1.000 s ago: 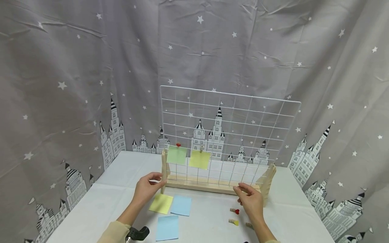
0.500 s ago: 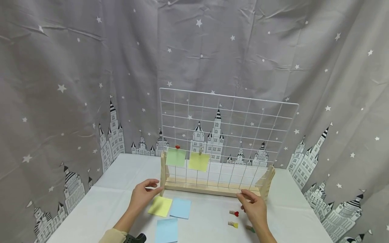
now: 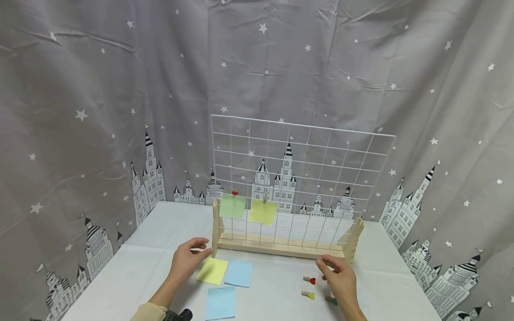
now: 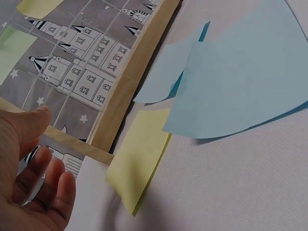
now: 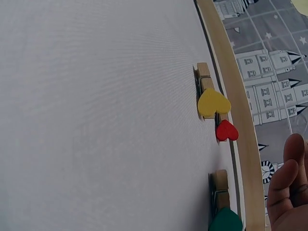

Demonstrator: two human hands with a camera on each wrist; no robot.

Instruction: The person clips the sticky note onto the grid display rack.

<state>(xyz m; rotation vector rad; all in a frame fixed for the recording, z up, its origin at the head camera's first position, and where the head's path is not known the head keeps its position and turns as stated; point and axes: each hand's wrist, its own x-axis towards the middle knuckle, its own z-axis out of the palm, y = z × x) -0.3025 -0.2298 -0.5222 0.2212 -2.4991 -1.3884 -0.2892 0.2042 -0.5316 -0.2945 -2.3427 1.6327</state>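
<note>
Loosely curved and holding nothing, my left hand (image 3: 186, 261) hovers by the left foot of a white wire grid (image 3: 297, 174) on a wooden base. Just below it lies a yellow sticky note (image 3: 212, 270); two blue sticky notes (image 3: 238, 273) (image 3: 221, 303) are beside and nearer. My right hand (image 3: 339, 278), also holding nothing, is above the table near the right foot. Small wooden clothespins lie by it, with a red heart (image 5: 226, 131), a yellow heart (image 5: 213, 103) and a green heart (image 5: 225, 220). On the grid hang a green note (image 3: 233, 206) and a yellow note (image 3: 263, 211).
A white cloth covers the table (image 3: 277, 290). Behind the grid hangs a grey curtain (image 3: 176, 80) printed with stars and castles. The base's wooden bar (image 3: 277, 248) runs between two upright feet. A red heart clothespin (image 3: 234, 192) holds the green note.
Both hands have drawn back slightly from the grid's base, the left toward the left and nearer, the right to the right and nearer. The green clothespin shows more. Notes and grid stay put.
</note>
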